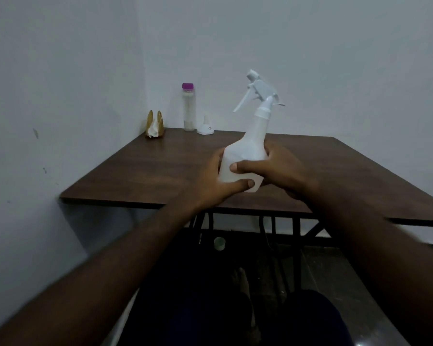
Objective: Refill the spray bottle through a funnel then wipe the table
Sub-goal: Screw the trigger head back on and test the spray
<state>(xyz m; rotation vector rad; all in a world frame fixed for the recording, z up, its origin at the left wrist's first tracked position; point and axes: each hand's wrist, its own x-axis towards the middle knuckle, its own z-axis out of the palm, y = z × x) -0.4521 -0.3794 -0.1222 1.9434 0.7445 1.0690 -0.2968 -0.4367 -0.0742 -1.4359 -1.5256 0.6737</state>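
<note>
Both my hands hold a white translucent spray bottle (248, 148) above the brown wooden table (148, 171), tilted a little to the right. Its white trigger head is screwed on. My left hand (215, 181) grips the bottle's base from the left, thumb across the front. My right hand (278, 168) wraps the body from the right, thumb on the front. At the table's far edge stands a clear water bottle (188, 108) with a purple cap, and beside it lies a small white funnel (206, 127), wide end down.
A gold napkin holder (155, 124) with white tissue stands in the far left corner by the wall. Walls close the table's left and back sides. Under the table are a black metal frame (295, 231) and a small pale cup (219, 243); my legs are below.
</note>
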